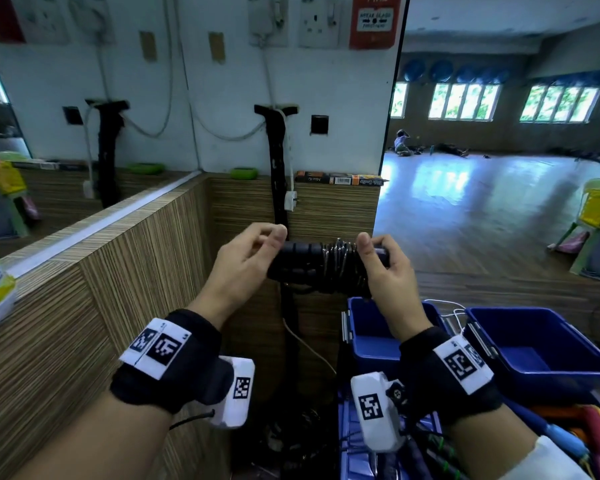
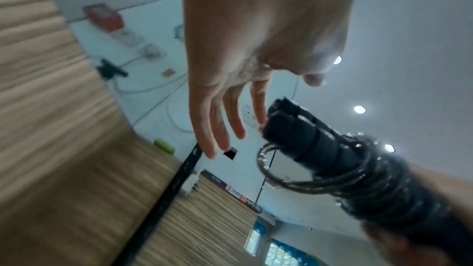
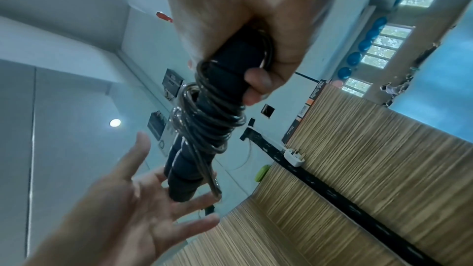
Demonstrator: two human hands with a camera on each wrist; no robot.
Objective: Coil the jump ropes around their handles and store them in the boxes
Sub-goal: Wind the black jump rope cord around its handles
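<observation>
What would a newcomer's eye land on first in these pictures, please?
Probably the black handles held up in mid-frame, with dark rope coiled round their right half. The right hand grips that wrapped end, while the left hand hovers open at the bare end. Below them sit two blue boxes, apparently empty where visible.

A gym or dance studio. A big wall mirror [image 1: 499, 133] on the right reflects a wide, glossy wooden floor [image 1: 465, 209], a row of windows [image 1: 465, 101] and blue exercise balls [image 1: 440, 71] stored above them. Near right stand blue storage boxes [image 1: 534, 344]; a fire alarm box [image 1: 374, 20] and sockets [image 1: 317, 24] hang on the far wall.
</observation>
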